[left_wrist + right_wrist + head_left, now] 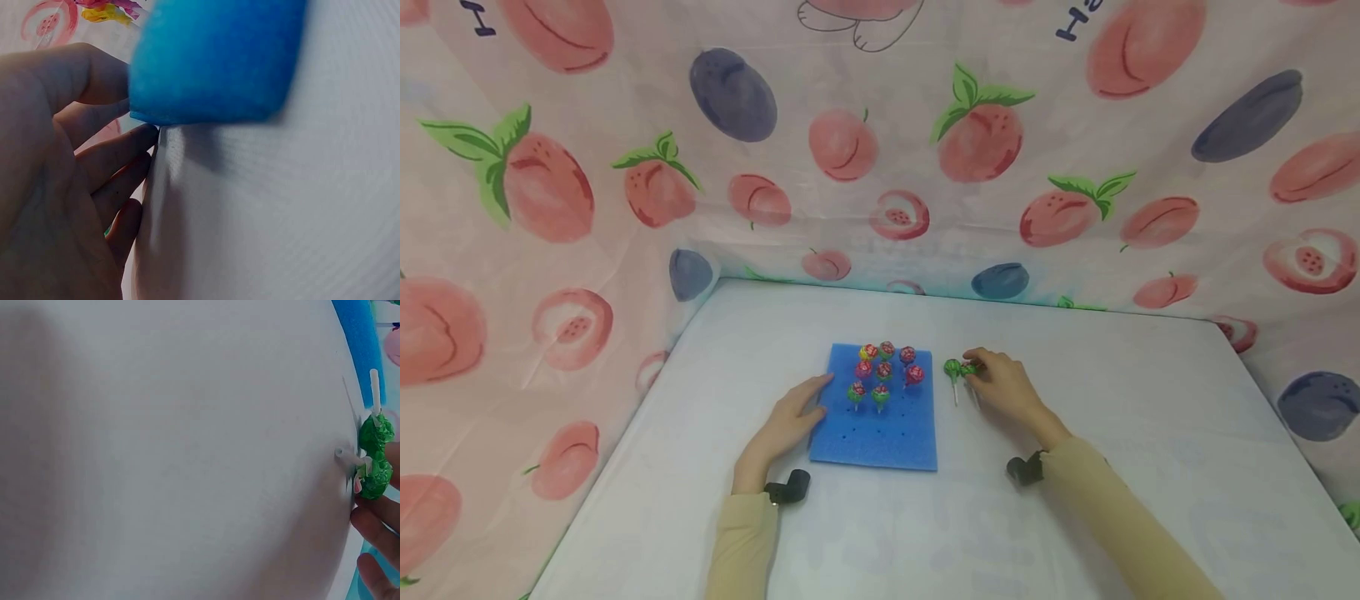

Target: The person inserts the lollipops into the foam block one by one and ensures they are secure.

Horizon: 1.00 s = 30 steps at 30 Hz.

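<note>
A blue foam board [874, 446] with rows of small holes lies on the table. Several wrapped lollipops [884, 372] stand upright in its far part, in yellow, pink, red and green wrappers. My left hand [786, 425] rests against the board's left edge, fingers fairly straight; in the left wrist view the fingertips meet the board's edge [215, 94]. Right of the board lie two green lollipops. My right hand [1007, 387] pinches the head of the right-hand lollipop [375, 480]. The other green lollipop [952, 368] lies beside it, its head close to the held one.
A white-covered table [1120, 400] extends around the board. Behind and to the left hangs a fruit-print cloth [850, 217]. Dark wrist cameras [796, 485] sit on both wrists.
</note>
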Motion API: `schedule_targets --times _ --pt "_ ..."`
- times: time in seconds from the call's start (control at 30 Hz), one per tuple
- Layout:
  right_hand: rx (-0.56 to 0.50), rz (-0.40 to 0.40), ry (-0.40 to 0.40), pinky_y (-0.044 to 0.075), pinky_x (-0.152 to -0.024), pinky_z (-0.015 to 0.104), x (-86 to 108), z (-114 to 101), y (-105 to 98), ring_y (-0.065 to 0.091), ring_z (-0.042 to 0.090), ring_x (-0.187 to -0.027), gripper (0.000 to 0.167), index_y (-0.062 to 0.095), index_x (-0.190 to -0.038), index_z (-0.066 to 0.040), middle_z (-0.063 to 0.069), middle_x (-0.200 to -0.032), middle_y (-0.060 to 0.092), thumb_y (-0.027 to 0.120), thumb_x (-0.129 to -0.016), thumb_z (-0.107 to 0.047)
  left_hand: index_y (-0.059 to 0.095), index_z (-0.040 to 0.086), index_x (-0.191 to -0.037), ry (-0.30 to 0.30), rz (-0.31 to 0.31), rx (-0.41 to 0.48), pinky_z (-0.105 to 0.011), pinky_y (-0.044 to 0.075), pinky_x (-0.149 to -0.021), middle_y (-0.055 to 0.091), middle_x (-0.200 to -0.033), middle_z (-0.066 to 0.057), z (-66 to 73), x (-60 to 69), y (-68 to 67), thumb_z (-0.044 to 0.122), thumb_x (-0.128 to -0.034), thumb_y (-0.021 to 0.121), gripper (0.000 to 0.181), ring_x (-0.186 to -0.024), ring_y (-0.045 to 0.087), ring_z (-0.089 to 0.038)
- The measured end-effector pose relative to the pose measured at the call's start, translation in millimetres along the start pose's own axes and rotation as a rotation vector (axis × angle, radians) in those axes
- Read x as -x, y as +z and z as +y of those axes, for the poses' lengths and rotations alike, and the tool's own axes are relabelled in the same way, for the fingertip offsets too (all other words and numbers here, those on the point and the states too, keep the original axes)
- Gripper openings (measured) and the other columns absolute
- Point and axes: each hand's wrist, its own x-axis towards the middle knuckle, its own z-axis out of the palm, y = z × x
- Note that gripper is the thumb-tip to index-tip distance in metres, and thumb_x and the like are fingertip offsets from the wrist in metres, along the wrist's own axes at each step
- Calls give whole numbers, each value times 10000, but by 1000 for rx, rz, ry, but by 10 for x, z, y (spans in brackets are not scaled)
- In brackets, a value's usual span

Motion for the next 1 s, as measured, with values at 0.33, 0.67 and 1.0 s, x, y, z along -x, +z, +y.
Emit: schedule_targets --times 0.33,0.67,1.0 --pt "40 15 32 463 -864 543 -26 -20 33 617 338 -1014 305 652 -1150 -36 153 -1090 698 655 -863 -140 333 210 -1504 -3 -2 2 -549 194 -1214 303 -1580 -96 -5 2 7 171 -987 474 537 -1484 210 -338" --pt "-26 19 44 474 -871 517 -21 4 47 613 319 -984 255 663 -1080 -34 151 -1060 692 662 -836 -110 338 204 -1502 -4 1 2 -549 195 -1214 308 -1577 -100 2 7 7 180 -986 476 534 -1483 212 -339" --pt "-171 24 107 532 -889 468 38 -18 66 622 319 -1002 333 603 -1175 1 192 -1130 645 624 -847 -52 335 202 -1503 4 1 -3 -554 198 -1210 308 -1577 -103 -2 0 3 181 -988 478 535 -1481 216 -342"
